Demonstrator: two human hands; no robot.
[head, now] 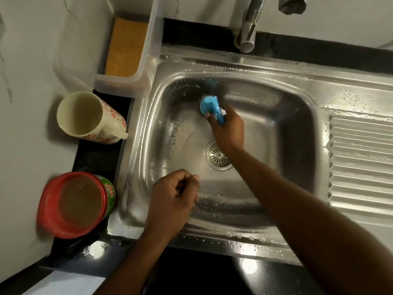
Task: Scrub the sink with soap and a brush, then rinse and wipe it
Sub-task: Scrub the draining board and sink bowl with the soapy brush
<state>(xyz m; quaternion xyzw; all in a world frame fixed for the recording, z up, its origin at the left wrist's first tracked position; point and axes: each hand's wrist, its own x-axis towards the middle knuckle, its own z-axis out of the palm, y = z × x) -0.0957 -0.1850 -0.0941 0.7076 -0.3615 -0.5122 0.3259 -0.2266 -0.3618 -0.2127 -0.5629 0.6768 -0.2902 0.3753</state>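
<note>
A stainless steel sink [282,90] fills the middle of the head view, its walls and rim dotted with suds and water drops. My right hand [228,129] reaches into the basin and grips a blue brush [209,105], whose head presses against the far part of the basin floor near the back wall. My left hand [173,200] hovers over the near left corner of the basin, fingers curled shut with nothing seen in them. The round drain strainer [217,155] lies between the two hands. A steel tap [248,26] hangs over the back rim; no water runs.
A clear plastic container [119,81] with an orange sponge [125,50] stands at the back left. A cream floral mug [89,118] and a red-rimmed tub [74,205] sit on the black counter to the left. The ribbed drainboard [361,162] extends to the right.
</note>
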